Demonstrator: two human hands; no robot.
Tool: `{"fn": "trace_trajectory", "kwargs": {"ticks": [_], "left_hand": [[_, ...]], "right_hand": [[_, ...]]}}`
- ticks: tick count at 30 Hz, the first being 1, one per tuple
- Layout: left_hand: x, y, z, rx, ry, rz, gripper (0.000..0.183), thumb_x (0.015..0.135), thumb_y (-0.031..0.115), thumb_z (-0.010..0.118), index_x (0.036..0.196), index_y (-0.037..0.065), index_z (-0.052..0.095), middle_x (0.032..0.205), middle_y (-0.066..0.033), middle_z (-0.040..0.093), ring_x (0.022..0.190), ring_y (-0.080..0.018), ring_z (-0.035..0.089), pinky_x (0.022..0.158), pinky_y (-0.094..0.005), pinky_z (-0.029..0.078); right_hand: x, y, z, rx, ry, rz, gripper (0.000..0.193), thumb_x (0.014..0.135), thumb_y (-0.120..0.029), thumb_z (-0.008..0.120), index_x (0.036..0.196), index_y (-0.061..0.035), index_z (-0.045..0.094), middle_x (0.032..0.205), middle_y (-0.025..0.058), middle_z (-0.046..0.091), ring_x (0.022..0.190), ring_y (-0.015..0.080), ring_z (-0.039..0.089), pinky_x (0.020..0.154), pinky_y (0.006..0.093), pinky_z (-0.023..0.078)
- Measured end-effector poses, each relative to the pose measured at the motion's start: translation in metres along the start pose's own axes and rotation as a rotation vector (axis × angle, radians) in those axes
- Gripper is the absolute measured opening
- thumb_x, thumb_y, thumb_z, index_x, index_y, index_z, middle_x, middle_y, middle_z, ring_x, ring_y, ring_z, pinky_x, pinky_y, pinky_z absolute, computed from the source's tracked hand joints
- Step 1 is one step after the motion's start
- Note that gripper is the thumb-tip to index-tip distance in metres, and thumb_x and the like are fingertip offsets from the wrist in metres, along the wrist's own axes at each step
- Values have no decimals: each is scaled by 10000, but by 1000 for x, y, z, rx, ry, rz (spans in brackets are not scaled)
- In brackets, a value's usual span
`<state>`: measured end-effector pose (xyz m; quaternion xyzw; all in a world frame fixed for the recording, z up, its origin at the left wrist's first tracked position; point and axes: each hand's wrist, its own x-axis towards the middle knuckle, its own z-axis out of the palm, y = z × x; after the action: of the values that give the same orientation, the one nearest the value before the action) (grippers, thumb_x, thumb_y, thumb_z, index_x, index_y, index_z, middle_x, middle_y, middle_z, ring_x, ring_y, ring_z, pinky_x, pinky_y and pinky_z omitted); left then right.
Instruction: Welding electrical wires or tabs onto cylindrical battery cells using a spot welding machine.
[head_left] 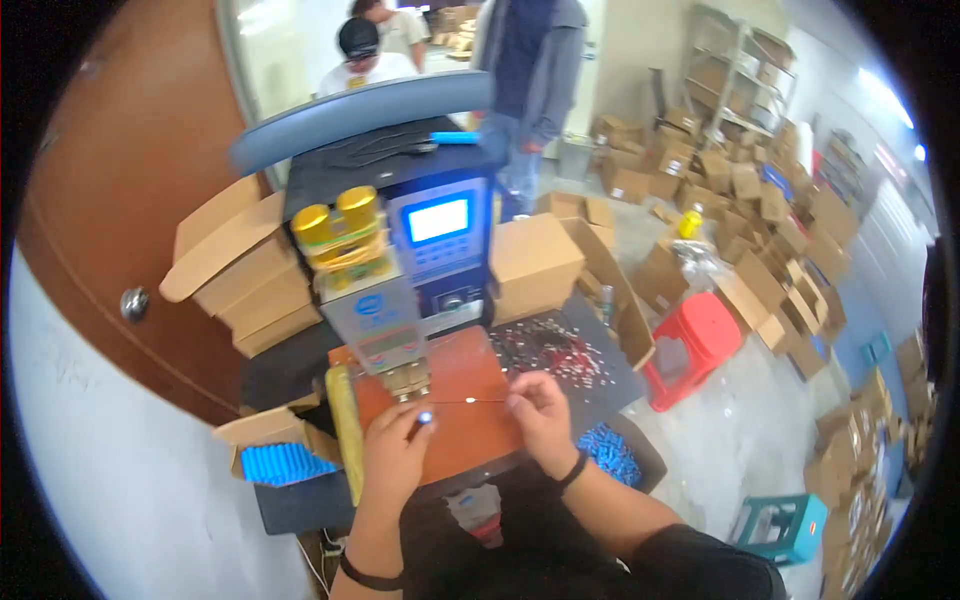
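My left hand [395, 450] is closed on a small blue cylinder [425, 417], whose pale round end shows. It is just below the metal tips [405, 380] of a grey benchtop machine head [375, 315]. My right hand [541, 415] pinches one end of a thin dark strand [488, 401], which stretches toward my left hand. A small whitish piece [471, 400] sits along the strand. Both hands are over an orange-brown mat [455, 360]. Two gold cylinders [335, 218] are banded on top of the machine head, and a blue control unit with a lit screen [439, 219] stands behind.
Blue cylinders fill a carton [287, 464] at left and a box [608, 455] at right. Small metal pieces [560, 350] lie scattered beyond my right hand. A red stool [695, 345], a teal stool [785, 527] and many cartons [735, 180] stand at right. People [530, 70] are beyond.
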<state>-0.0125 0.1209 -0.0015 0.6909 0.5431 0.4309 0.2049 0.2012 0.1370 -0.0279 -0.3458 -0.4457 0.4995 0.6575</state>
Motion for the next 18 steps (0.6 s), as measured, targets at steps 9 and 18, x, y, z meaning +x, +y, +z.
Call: {"fn": "trace_trajectory", "kwargs": {"ticks": [9,18], "left_hand": [[-10,10,0,9,55,-168,261,842,31,708,1092,-31,663,970,-106,644,864,-184,610,803,-311,482],[5,-11,-8,2,-67,-197,210,874,132,702,1026,-13,705,820,-81,686,731,-184,610,753,-324,494]], "right_hand": [[-8,6,-1,151,-67,12,183,914,45,578,1065,-53,550,1009,-11,547,907,59,524,796,227,438],[-2,14,2,-103,10,-66,164,900,7,597,1041,-69,556,938,-16,551,872,65,531,761,232,452]]}}
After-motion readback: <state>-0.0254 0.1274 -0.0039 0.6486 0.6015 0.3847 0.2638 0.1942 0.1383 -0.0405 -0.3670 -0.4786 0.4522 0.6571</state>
